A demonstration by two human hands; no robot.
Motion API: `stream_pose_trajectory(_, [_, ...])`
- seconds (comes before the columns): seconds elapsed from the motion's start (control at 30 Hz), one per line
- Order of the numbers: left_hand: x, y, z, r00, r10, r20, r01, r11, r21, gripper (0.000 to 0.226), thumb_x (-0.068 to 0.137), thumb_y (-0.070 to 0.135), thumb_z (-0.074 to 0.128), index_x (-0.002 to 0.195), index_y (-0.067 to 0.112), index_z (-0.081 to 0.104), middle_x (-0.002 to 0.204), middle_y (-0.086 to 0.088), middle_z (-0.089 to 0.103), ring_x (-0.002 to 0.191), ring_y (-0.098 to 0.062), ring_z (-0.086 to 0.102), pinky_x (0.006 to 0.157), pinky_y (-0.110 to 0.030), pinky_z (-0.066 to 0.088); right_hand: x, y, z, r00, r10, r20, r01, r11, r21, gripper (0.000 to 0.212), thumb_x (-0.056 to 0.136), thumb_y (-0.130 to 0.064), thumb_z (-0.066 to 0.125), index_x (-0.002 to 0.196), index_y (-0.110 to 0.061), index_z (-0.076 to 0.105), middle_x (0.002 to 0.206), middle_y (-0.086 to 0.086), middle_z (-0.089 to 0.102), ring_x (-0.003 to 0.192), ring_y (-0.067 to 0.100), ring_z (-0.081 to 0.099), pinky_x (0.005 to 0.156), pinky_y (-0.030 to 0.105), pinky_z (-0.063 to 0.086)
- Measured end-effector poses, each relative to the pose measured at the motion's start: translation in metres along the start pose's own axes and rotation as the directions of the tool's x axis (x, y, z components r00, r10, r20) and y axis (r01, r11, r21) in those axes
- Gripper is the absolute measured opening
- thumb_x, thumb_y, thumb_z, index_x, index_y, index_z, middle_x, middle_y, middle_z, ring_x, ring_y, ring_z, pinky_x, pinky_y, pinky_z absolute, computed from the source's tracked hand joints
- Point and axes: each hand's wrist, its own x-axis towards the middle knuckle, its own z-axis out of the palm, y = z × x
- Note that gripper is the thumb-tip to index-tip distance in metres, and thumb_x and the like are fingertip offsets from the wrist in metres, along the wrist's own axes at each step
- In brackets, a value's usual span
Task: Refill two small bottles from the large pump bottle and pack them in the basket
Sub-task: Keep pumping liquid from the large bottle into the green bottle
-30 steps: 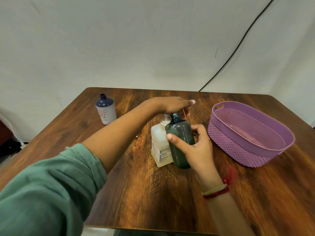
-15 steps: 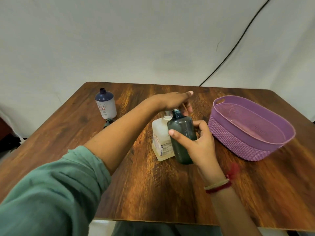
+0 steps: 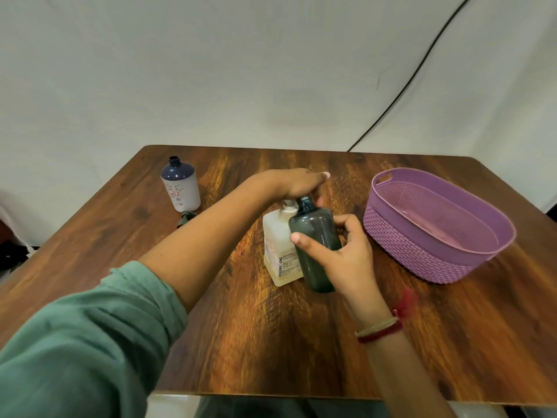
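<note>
- Grip first: the right hand [image 3: 343, 257] is wrapped round the dark small bottle [image 3: 316, 236], thumb on the near face and fingers curled behind. It holds the bottle around mid-body, at the middle of the table [image 3: 271, 342].
- The dark small bottle leans a little, its open neck tucked up against the head of the large pump bottle [image 3: 277, 245], which stands touching it on the left.
- The left hand [image 3: 297, 184] lies flat on the pump head with fingers straight, pressing down and grasping nothing.
- The dark small bottle looks like smooth, fairly stiff plastic. It is probably light for now and will grow heavier as it fills. Any drip down its side would make it slick, so a full wrap at mid-body seems safer than a fingertip pinch.
- The large pump bottle is squarish and probably heavy enough to stand by itself, though an off-centre press could tip it. Pushing straight down on the head is the sound way.
- The white small bottle [image 3: 180, 188] stands upright and uncapped near the far left corner, well apart from the hands. A dark cap [image 3: 184, 218] lies just beside it.
- The basket [image 3: 407, 254] sits toward the right edge, near the right hand, and neither bottle is in it yet. Its walls look like stiff woven-pattern plastic, so bottles should stand up inside.
- How full the dark small bottle is cannot be told.
</note>
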Motion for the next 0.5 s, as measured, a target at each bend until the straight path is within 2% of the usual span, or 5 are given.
stream_pose_trajectory(0.13, [-0.005, 0.006, -0.002, 1.0, 0.015, 0.003, -0.015, 0.999, 0.032, 0.065, 0.103, 0.044, 0.01, 0.095, 0.009, 0.064, 0.086, 0.004, 0.06, 0.09, -0.016, 0.055, 0.095, -0.036, 0.036, 0.0, -0.004, -0.002, 1.0, 0.001, 0.014, -0.001, 1.0, 0.022, 0.058, 0.045, -0.057, 0.076, 0.09, -0.03, 0.05, 0.095, -0.014, 0.058, 0.089, -0.001, 0.056, 0.068, 0.017, 0.042])
stream_pose_trajectory(0.27, [-0.004, 0.01, -0.008, 0.999, 0.013, 0.037, -0.015, 0.998, 0.054, 0.065, 0.1, 0.052, 0.009, 0.099, 0.016, 0.062, 0.108, -0.005, 0.061, 0.109, -0.022, 0.053, 0.107, -0.045, 0.033, 0.001, -0.01, -0.004, 1.0, -0.012, 0.024, 0.012, 0.999, 0.033, 0.058, 0.045, -0.058, 0.074, 0.09, -0.031, 0.049, 0.094, -0.016, 0.058, 0.087, -0.004, 0.056, 0.067, 0.015, 0.042])
stream_pose_trajectory(0.33, [-0.003, 0.005, -0.007, 0.999, 0.006, 0.038, -0.006, 1.0, 0.009, 0.063, 0.1, 0.052, 0.01, 0.096, 0.019, 0.063, 0.109, -0.006, 0.063, 0.112, -0.024, 0.054, 0.104, -0.046, 0.035, 0.001, -0.008, -0.003, 1.0, -0.013, 0.018, 0.012, 1.0, 0.027, 0.059, 0.044, -0.059, 0.074, 0.089, -0.03, 0.05, 0.094, -0.016, 0.058, 0.087, -0.003, 0.056, 0.069, 0.018, 0.043])
stream_pose_trajectory(0.43, [-0.003, -0.001, -0.001, 0.998, -0.033, 0.049, 0.035, 0.998, -0.046, 0.062, 0.102, 0.049, 0.012, 0.095, 0.018, 0.065, 0.094, 0.003, 0.061, 0.105, -0.022, 0.054, 0.091, -0.04, 0.04, 0.001, -0.002, 0.001, 1.0, 0.013, 0.024, -0.014, 1.0, 0.018, 0.06, 0.043, -0.059, 0.073, 0.089, -0.03, 0.049, 0.095, -0.015, 0.057, 0.09, -0.001, 0.055, 0.069, 0.018, 0.042])
stream_pose_trajectory(0.5, [-0.006, 0.0, 0.0, 0.998, -0.028, 0.055, 0.03, 0.999, -0.035, 0.062, 0.101, 0.049, 0.012, 0.093, 0.017, 0.065, 0.095, 0.001, 0.061, 0.103, -0.021, 0.055, 0.095, -0.042, 0.041, 0.0, -0.002, 0.001, 1.0, 0.019, 0.022, -0.019, 1.0, 0.013, 0.06, 0.044, -0.059, 0.074, 0.09, -0.03, 0.049, 0.097, -0.014, 0.058, 0.092, 0.0, 0.055, 0.07, 0.019, 0.043])
